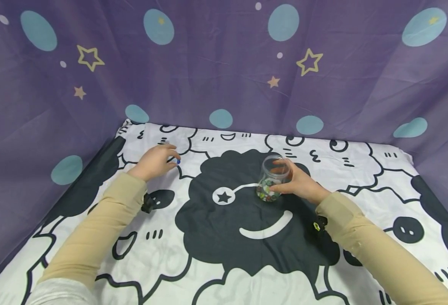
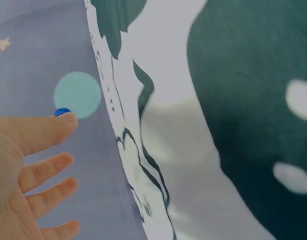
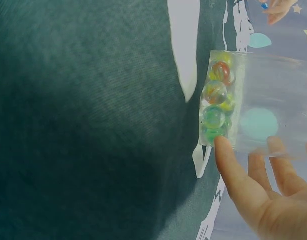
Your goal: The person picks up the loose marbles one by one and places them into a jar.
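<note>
A small blue marble [image 1: 178, 161] is pinched at the thumb and fingertip of my left hand [image 1: 155, 162], over the left part of the cloth. The left wrist view shows the marble [image 2: 62, 111] peeking out above the thumb, with the other fingers spread below. To the right, my right hand [image 1: 299, 181] grips a clear, open-topped jar [image 1: 264, 180] from its right side, thumb and fingers around the wall. Several green, yellow and reddish glass marbles [image 3: 214, 117] lie in the bottom of the jar. Its mouth faces up.
A white cloth [image 1: 212, 292] with black cartoon figures covers the table, and the jar is over a large dark figure [image 1: 216, 228]. Behind stands a purple curtain [image 1: 216, 72] with stars and blue ovals. Beige sleeves [image 1: 94, 228] cover both forearms.
</note>
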`<state>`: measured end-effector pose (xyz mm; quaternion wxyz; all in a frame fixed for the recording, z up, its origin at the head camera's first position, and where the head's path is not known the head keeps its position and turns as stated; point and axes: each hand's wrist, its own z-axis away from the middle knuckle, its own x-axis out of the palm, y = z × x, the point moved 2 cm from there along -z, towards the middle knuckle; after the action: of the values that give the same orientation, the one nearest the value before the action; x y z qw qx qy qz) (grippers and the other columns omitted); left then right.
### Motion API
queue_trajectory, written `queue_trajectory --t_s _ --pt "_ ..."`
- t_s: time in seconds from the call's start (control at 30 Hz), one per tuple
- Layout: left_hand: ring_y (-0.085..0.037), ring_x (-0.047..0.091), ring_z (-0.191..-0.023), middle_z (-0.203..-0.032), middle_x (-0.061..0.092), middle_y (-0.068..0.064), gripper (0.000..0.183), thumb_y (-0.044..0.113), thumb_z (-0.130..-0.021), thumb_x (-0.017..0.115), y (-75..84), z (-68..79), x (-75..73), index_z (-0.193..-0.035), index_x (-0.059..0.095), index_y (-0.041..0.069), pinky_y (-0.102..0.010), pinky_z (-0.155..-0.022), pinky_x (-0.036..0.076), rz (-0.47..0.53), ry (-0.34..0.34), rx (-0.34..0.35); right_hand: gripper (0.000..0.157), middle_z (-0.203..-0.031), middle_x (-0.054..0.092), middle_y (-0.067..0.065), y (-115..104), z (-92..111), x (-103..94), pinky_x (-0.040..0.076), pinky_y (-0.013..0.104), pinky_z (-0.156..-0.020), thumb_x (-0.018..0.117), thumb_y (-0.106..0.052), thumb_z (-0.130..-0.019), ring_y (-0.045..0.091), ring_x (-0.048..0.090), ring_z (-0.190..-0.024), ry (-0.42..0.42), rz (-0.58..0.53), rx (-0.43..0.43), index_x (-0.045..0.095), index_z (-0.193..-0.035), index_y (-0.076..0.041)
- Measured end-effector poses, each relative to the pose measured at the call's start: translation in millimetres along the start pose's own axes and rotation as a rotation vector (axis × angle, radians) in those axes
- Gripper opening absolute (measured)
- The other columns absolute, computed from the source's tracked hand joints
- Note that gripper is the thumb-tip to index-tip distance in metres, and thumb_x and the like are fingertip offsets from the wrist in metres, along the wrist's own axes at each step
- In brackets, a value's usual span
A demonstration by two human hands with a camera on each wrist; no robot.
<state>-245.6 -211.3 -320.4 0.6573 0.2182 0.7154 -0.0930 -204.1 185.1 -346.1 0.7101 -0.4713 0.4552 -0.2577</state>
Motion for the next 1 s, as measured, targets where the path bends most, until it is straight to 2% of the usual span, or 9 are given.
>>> queue_trajectory --t_s 0.2,0.4,0.5,0.63,1.0 --pt "-0.042 0.050 -0.121 -0.129 0.054 -0.026 0.018 0.009 -0.084 0.069 13.5 0.8 -3.7 -0.100 0.071 0.002 -0.052 -0.106 0.038 -0.005 0.029 0.049 0.083 -0.143 0.041 0.017 0 0 0.2 0.053 0.041 -0.073 0.077 -0.019 -0.080 0.027 0.053 -0.092 0.000 0.001 -0.004 0.027 -0.146 -0.012" --pt "-0.040 0.053 -0.119 -0.128 0.056 -0.024 0.018 0.010 -0.082 0.072 27.9 0.0 -7.0 -0.099 0.072 0.003 -0.056 -0.108 0.035 -0.030 0.052 0.100 0.082 -0.142 0.041 0.018 -1 1 0.8 0.053 0.042 -0.075 0.077 -0.019 -0.080 0.029 0.054 -0.095 0.001 0.001 -0.013 0.027 -0.145 -0.011" --pt "-0.040 0.054 -0.117 -0.128 0.057 -0.023 0.018 0.010 -0.082 0.073 34.7 -0.4 -9.2 -0.098 0.072 0.005 -0.057 -0.105 0.038 -0.043 0.063 0.121 0.082 -0.143 0.041 0.018 -1 1 1.0 0.053 0.042 -0.075 0.077 -0.019 -0.080 0.029 0.055 -0.095 0.000 0.001 -0.010 0.027 -0.145 -0.012" --pt "-0.040 0.054 -0.117 -0.129 0.056 -0.023 0.017 0.012 -0.082 0.073 44.6 -0.9 -12.8 -0.098 0.073 0.006 -0.053 -0.101 0.042 -0.053 0.070 0.139 0.083 -0.143 0.041 0.018 0 1 1.1 0.054 0.041 -0.075 0.077 -0.019 -0.080 0.028 0.057 -0.093 0.000 -0.001 -0.010 0.027 -0.146 -0.012" --pt "-0.038 0.055 -0.116 -0.128 0.058 -0.020 0.018 0.014 -0.080 0.075 70.8 -5.4 -19.8 -0.098 0.073 0.007 -0.050 -0.104 0.040 -0.053 0.123 0.230 0.082 -0.142 0.041 0.018 0 0 0.4 0.054 0.043 -0.076 0.077 -0.018 -0.080 0.026 0.056 -0.093 0.005 -0.003 -0.009 0.027 -0.145 -0.011"
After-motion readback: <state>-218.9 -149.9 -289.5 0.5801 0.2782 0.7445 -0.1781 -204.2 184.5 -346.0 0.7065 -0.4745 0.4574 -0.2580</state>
